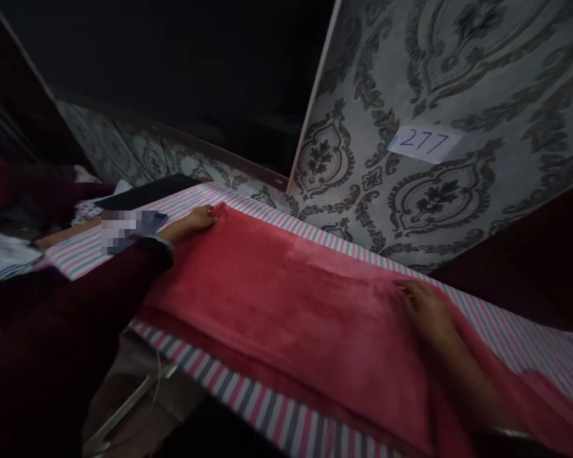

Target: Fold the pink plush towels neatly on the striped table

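A red plush cloth (286, 286), folded into a broad rectangle, lies across a board or table with a pink, grey and white striped cover (276, 413). At the cloth's far left corner, my left hand (198, 219) pinches the edge between its fingers. My right hand (424, 312) rests on the right part of the red cloth, fingers stretched out and a little blurred. More of the cloth lies loose and rumpled beyond my right forearm, toward the lower right.
Left of my left hand, a dark phone-like object (150, 222) lies on the striped cover, partly pixelated. Behind it is a flat black item (147, 191). Clothes (9, 254) are piled at the far left. A large dark screen (195, 76) and patterned wall (362, 159) with paper reading 277 (424, 143) stand behind.
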A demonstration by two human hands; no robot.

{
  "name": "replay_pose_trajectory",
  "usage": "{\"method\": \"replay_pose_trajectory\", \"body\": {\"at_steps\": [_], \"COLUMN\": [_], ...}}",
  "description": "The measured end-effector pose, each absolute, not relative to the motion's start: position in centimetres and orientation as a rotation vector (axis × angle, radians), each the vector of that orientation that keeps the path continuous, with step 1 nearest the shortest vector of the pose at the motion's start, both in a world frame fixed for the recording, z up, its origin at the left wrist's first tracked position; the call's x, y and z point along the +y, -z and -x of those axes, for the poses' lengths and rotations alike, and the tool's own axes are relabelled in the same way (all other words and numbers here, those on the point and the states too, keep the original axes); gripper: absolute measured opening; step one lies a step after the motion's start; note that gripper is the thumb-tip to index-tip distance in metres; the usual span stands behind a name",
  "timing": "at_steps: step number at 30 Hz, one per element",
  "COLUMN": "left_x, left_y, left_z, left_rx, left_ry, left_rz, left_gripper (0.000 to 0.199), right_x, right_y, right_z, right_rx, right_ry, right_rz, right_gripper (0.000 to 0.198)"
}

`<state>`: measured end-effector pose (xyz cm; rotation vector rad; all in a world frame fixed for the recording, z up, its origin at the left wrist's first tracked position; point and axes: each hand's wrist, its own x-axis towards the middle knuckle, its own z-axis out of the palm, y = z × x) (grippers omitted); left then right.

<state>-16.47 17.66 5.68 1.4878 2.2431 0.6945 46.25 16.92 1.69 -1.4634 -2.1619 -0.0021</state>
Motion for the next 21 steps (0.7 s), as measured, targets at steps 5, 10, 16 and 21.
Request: {"method": "replay_pose_trajectory", "body": {"at_steps": [5, 10, 16, 21], "left_x": [11.5, 5.0, -0.3, -1.7], "left_y": [-5.3, -4.6, -3.9, -4.0], "left_z": [17.2, 17.6, 17.0, 16.7], "left_rx": [2.249, 2.22, 2.302, 2.384], "left_ry": [-0.573, -0.574, -0.622, -0.575], "left_rz": [-1.503, -1.458, -1.409, -1.45], "left_gripper": [0.069, 0.07, 0.052, 0.028], "right_x": [4.8, -1.3, -2.1, -2.8], "right_y": [0.8, 2.9, 3.8, 3.8], "right_z": [-42.3, -42.9, -43.9, -44.0], "right_rx": [-2.352, -2.317, -2.295, -2.3], "right_ry": [-0.289, -0.198, -0.129, -0.141], "right_rz": [1.206, 1.217, 1.234, 1.235], "right_gripper": [0.034, 0.04, 0.046, 0.046]}}
